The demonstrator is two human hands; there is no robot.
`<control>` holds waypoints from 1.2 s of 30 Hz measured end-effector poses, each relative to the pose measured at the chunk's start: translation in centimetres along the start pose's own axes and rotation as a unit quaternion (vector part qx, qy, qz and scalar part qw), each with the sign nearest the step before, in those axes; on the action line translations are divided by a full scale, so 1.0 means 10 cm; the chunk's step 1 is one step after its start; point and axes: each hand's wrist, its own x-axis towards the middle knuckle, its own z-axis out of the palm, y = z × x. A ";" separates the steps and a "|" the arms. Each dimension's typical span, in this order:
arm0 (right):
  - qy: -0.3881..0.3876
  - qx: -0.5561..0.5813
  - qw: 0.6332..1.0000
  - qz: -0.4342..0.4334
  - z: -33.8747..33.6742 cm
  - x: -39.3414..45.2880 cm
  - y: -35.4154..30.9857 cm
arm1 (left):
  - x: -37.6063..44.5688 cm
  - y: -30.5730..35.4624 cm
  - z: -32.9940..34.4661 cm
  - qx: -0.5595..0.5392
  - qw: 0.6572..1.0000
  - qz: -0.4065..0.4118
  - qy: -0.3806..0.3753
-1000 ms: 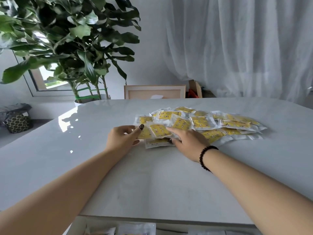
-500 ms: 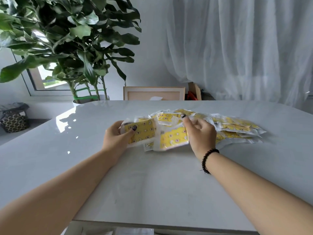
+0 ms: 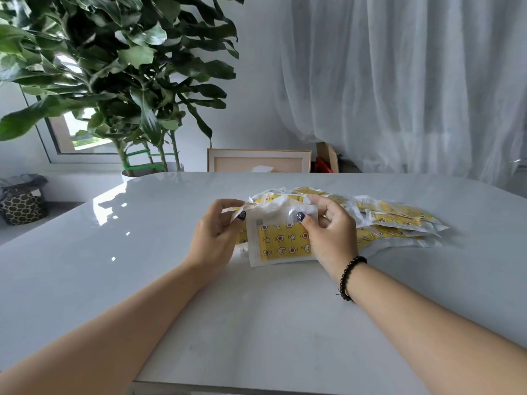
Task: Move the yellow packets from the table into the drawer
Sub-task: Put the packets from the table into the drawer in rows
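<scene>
A pile of yellow packets [image 3: 399, 218] in clear wrappers lies on the white table [image 3: 256, 323], right of centre. My right hand [image 3: 330, 238] pinches a yellow packet with star prints [image 3: 282, 243] by its top edge, standing it upright above the tabletop. My left hand [image 3: 216, 232] pinches the top edges of other packets just to the left, partly hidden behind the front one. The drawer is out of view below the table's near edge.
A large potted plant [image 3: 119, 81] stands beyond the table's far left corner. A framed board [image 3: 256, 161] leans behind the far edge, before a white curtain [image 3: 399, 81]. A patterned bag [image 3: 22, 203] sits on the floor at left.
Both hands have lifted packets off the left end of the pile and brought them together, upright. The view has tilted up, so the drawer at the bottom edge is gone.
</scene>
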 end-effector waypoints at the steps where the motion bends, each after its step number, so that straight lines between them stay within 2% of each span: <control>1: 0.005 -0.004 1.000 -0.006 0.00 0.00 0.00 | 0.00 0.01 0.05 -0.025 1.000 -0.004 0.000; 6: 0.042 -0.005 0.999 -0.009 0.00 0.06 0.03 | -0.07 0.11 0.24 -0.107 0.991 -0.024 -0.076; 7: 0.042 -0.005 0.999 -0.009 0.00 0.06 0.04 | -0.09 0.10 0.25 -0.102 0.990 -0.025 -0.094; 9: 0.035 -0.011 0.999 -0.012 0.00 0.04 0.03 | -0.07 0.03 0.24 -0.028 0.994 -0.008 -0.105; 13: 0.007 -0.019 1.000 0.005 0.00 0.01 -0.01 | -0.04 -0.01 0.20 0.063 0.995 0.029 -0.072; 16: -0.077 -0.003 0.995 0.064 -0.01 -0.01 -0.02 | -0.04 0.02 0.20 0.044 0.997 0.037 -0.051; 19: -0.127 0.002 0.990 0.058 -0.01 -0.04 -0.03 | -0.04 0.03 0.19 0.009 1.000 0.020 -0.022; 23: -0.088 -0.020 0.995 0.038 -0.03 -0.03 -0.02 | -0.03 0.01 0.19 0.008 0.995 0.001 -0.098; 27: -0.054 -0.049 0.997 0.008 -0.03 0.02 0.04 | -0.01 0.00 0.20 0.043 0.997 -0.010 -0.069; 29: 0.000 -0.101 0.993 -0.057 -0.09 0.09 0.07 | 0.00 -0.01 0.19 0.033 0.999 -0.030 -0.030; 31: 0.042 -0.213 0.966 -0.144 -0.24 0.21 0.14 | 0.01 -0.01 0.17 0.006 0.998 -0.065 0.020; 32: 0.041 -0.272 0.948 -0.159 -0.33 0.28 0.18 | 0.02 -0.01 0.16 -0.023 0.995 -0.087 0.043; 33: 0.026 -0.328 0.934 -0.141 -0.41 0.34 0.22 | 0.04 -0.02 0.15 -0.054 0.990 -0.111 0.064; 35: -0.053 -0.426 0.902 -0.040 -0.52 0.40 0.26 | 0.07 -0.04 0.12 -0.113 0.976 -0.156 0.099; 36: -0.105 -0.481 0.870 0.000 -0.53 0.41 0.27 | 0.08 -0.05 0.11 -0.138 0.969 -0.172 0.113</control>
